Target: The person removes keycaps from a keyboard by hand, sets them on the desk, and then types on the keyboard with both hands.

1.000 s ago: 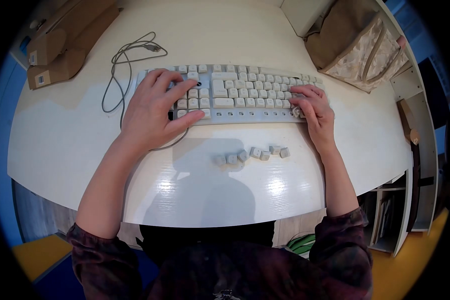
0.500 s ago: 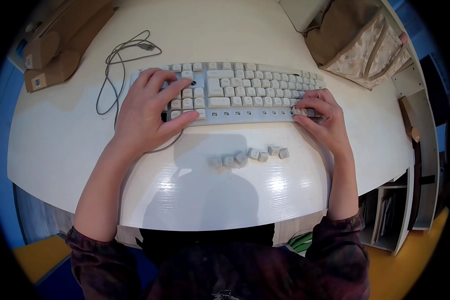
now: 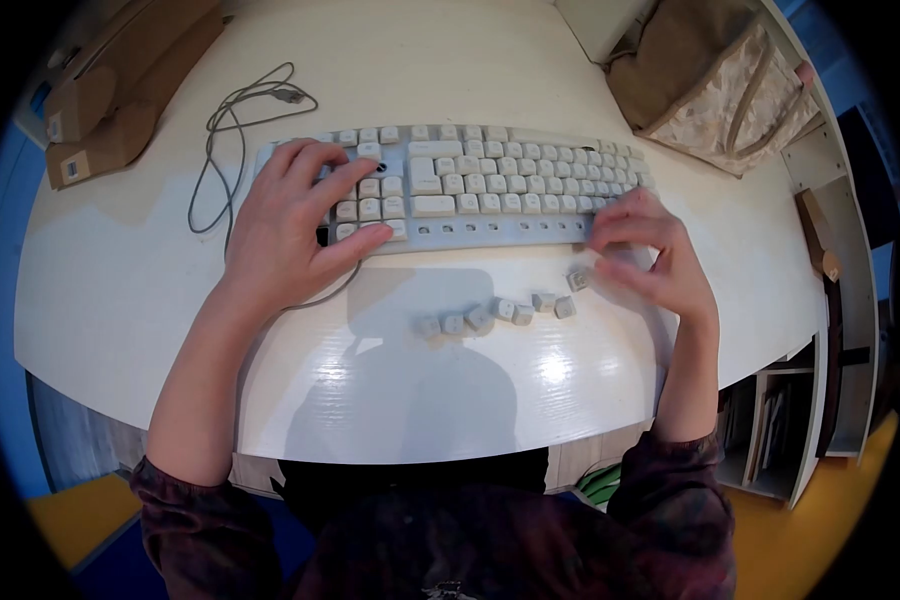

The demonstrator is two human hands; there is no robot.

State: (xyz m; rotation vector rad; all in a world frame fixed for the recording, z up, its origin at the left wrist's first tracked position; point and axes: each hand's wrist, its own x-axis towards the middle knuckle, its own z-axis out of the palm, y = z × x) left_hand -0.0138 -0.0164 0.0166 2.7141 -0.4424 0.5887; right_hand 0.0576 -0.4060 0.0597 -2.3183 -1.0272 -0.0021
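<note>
A white computer keyboard (image 3: pixel 490 180) lies on the table with its near side towards me. Along its front strip several key positions are bare, showing small dark sockets. My left hand (image 3: pixel 285 215) rests over the keyboard's left end, fingers spread and thumb on the keys by the front edge. My right hand (image 3: pixel 650 245) hovers just off the right front corner, blurred, with thumb and fingers apart. A blurred keycap (image 3: pixel 578 278) is just left of that thumb, apart from it. Several loose keycaps (image 3: pixel 506 310) form an uneven row on the table in front of the keyboard.
A grey cable (image 3: pixel 212 160) loops on the white table (image 3: pixel 420 400) left of the keyboard. Brown cardboard pieces (image 3: pixel 110 130) stand at the far left. A brown and patterned bag (image 3: pixel 715 90) sits back right, beside open shelving (image 3: pixel 770 435).
My right hand has drawn back from the keyboard's front corner, and its fingers have parted. One more keycap now shows beside the thumb. My left hand stays put.
</note>
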